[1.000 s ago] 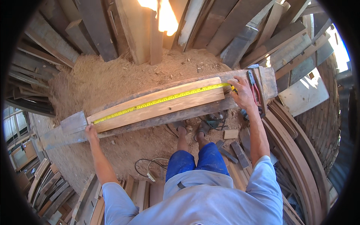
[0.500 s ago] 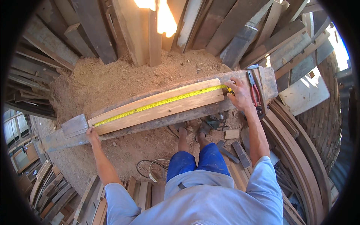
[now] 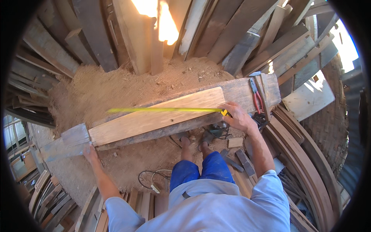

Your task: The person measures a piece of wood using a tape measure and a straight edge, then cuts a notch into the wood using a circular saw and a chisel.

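Observation:
A pale wooden board lies at a slant along a long, worn plank bench. Over its right part, my right hand is closed round a yellow and black tape measure. The yellow blade stretches left from the case, above the board, and its free end hangs blurred beyond the board's far edge. My left hand is below the board's left end, beside a grey wooden block. Its fingers look drawn together; what they may hold is too small to make out.
Red-handled pliers and a hammer lie at the bench's right end. Sawdust heaps behind the bench, below leaning planks. A cable and wood offcuts are on the ground near my feet.
The tape's left end has come off the board's left end and swung up and right. My right hand has drawn the case left and nearer me. My left hand has dropped slightly nearer me.

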Tool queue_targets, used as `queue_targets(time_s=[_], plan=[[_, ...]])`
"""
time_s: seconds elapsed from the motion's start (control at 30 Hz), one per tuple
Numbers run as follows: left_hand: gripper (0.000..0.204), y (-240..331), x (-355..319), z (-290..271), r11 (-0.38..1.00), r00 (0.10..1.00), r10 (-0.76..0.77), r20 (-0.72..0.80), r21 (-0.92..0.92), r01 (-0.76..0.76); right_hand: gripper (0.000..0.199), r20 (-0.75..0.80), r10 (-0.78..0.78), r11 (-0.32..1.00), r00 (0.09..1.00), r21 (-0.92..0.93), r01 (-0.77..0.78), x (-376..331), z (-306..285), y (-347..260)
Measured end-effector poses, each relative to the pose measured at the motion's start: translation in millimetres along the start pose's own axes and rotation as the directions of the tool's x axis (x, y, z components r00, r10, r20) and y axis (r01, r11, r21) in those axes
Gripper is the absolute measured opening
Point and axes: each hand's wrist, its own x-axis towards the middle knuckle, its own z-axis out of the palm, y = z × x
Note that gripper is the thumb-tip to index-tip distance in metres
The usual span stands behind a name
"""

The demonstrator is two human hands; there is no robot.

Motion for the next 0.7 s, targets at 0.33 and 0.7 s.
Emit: queue_targets(time_s=[0.33, 0.7], plan=[[0.047, -41, 4, -73, 0.976, 0.933, -0.155, 0.326, 0.196, 0.094, 0.061, -0.493, 0.409, 0.898, 0.768, 0.07, -0.434, -5, -49, 123], [0.052, 120, -198, -55, 0.887, 0.906, 0.415, 0.078, 0.188, -0.422, 0.063, -0.768, 0.381, 0.755, 0.514, -0.062, -0.652, -5, -69, 233]])
